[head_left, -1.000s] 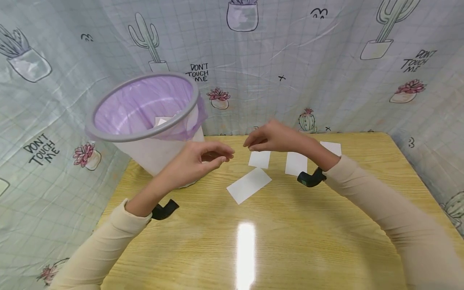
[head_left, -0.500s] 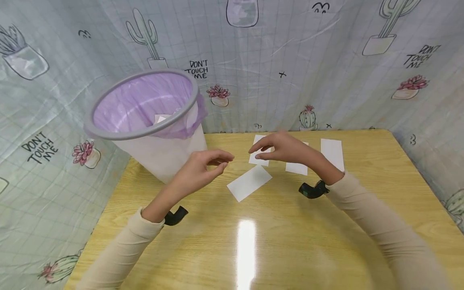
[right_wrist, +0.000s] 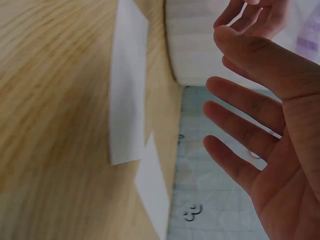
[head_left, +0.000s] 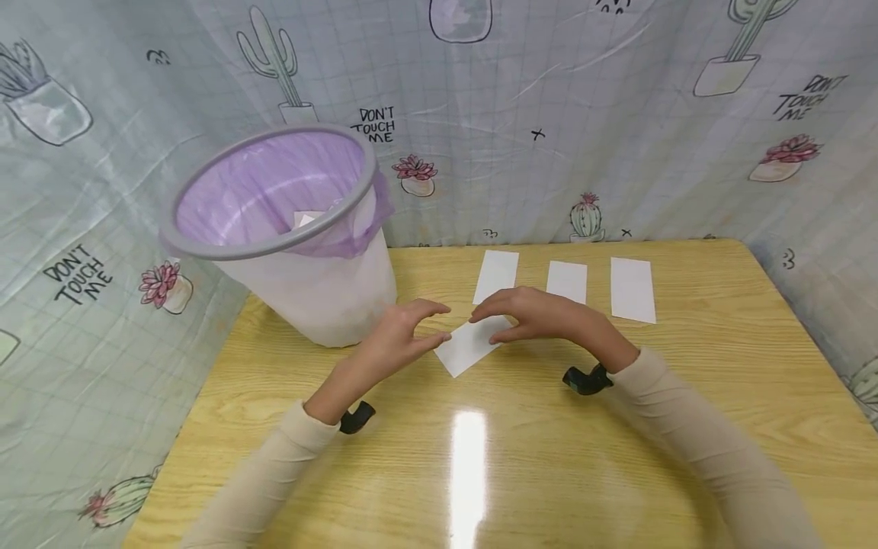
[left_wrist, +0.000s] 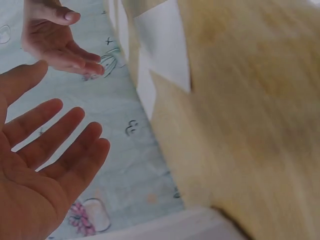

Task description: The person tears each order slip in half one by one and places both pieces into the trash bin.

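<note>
One white paper slip [head_left: 463,352] lies slanted on the wooden table between my two hands. Just left of it in the head view is my left hand [head_left: 396,337], thumb and fingers apart, holding nothing. My right hand [head_left: 531,314] overlaps the slip's right end, its palm bare too. Both wrist views show a gap between the hands and the table. That slip [right_wrist: 127,85] appears beside the spread fingers of my right hand [right_wrist: 282,115] in the right wrist view. The left wrist view has my left hand [left_wrist: 45,165] with the same slip [left_wrist: 169,45] beyond.
Three more white slips lie along the back: one at the left [head_left: 498,273], one in the middle [head_left: 567,279], another at the right [head_left: 632,290]. A white bin [head_left: 322,297] with a purple liner [head_left: 274,183] stands back left, paper inside. Patterned sheeting [head_left: 480,168] surrounds the table.
Both hands have come nearer and lower, toward the slanted slip, the left also shifting right. My right hand has moved off the back left slip. The slips lie as before.
</note>
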The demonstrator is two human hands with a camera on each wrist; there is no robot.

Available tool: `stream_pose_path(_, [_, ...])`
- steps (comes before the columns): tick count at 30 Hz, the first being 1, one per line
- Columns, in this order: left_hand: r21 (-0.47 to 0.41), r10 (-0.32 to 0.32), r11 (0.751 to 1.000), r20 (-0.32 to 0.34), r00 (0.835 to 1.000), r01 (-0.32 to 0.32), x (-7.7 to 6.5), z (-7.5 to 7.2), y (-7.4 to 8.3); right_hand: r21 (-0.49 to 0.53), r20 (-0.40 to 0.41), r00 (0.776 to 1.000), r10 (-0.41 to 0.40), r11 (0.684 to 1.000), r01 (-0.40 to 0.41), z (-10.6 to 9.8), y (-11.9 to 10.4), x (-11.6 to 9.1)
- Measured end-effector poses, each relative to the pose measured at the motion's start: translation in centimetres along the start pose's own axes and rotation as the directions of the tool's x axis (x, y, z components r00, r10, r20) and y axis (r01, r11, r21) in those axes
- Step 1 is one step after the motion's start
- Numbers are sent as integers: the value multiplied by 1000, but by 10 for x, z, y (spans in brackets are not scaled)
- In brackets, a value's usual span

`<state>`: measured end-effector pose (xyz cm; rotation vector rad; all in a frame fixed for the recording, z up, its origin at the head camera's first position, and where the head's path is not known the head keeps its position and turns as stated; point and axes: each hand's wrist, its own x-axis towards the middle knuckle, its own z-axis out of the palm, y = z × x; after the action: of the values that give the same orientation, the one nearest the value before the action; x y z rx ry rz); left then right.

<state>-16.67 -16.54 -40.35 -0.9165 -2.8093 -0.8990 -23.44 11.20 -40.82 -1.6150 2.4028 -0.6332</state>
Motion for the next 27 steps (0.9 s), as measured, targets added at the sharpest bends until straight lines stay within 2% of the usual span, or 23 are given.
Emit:
stream_pose_path(3, [-25,-68,997,67,995,70,1,11,-4,21,26,999,30,999,-31,6,4,-4])
stream_pose_path(5, [-21,-111,993,120,987,115,2,19,-6,28,40,998,53,998,-54,10,8,-5])
stream_pose_path(8, [36,-175,985,210,962,171,3,31,-8,28,67,994,89,995,-91,17,14,-7])
stream_pose_path(11, [107,-212,976,290,933,189,4,39,-8,18,96,988,121,992,-124,25,17,-8])
stream_pose_path(16, [185,-230,968,395,889,168,1,48,-11,5,124,977,172,985,-173,36,20,-8])
stream_pose_path(20, [235,-234,962,453,860,138,0,56,-14,-19,124,975,185,983,-184,41,21,-7])
stream_pose_path(24, [277,-228,955,465,855,104,0,62,-15,-78,111,975,190,980,-182,43,19,-4])
stream_pose_path(27, [303,-219,950,459,861,79,1,64,-15,-118,97,975,201,975,-190,42,17,-2])
